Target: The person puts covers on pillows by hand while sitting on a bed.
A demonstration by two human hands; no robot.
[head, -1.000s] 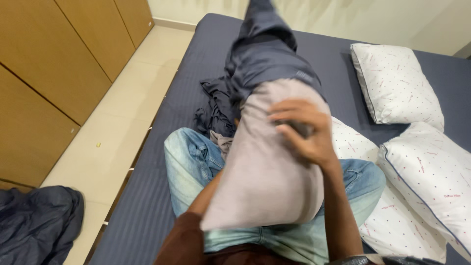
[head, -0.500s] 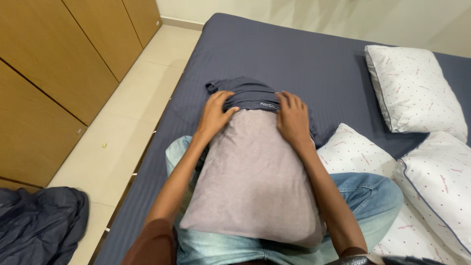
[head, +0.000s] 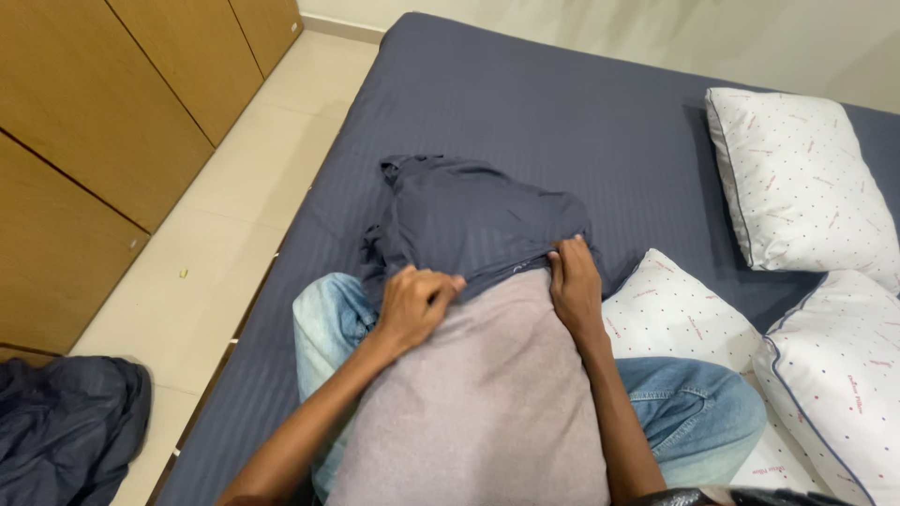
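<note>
A grey pillow lies lengthwise on my lap, over my jeans. A dark blue pillowcase covers its far end and lies rumpled on the bed beyond. My left hand is closed on the open hem of the pillowcase at the pillow's left side. My right hand grips the same hem at the pillow's right side, fingers curled over the cloth. Both hands sit at about the same height across the pillow.
The bed has a dark blue striped sheet. Three white dotted pillows lie to my right. A dark blue cloth heap lies on the tiled floor by wooden wardrobe doors.
The pillow was upright a second ago and now lies flat on my lap. Both hands have moved toward me with the hem, and more of the pillowcase lies spread on the bed.
</note>
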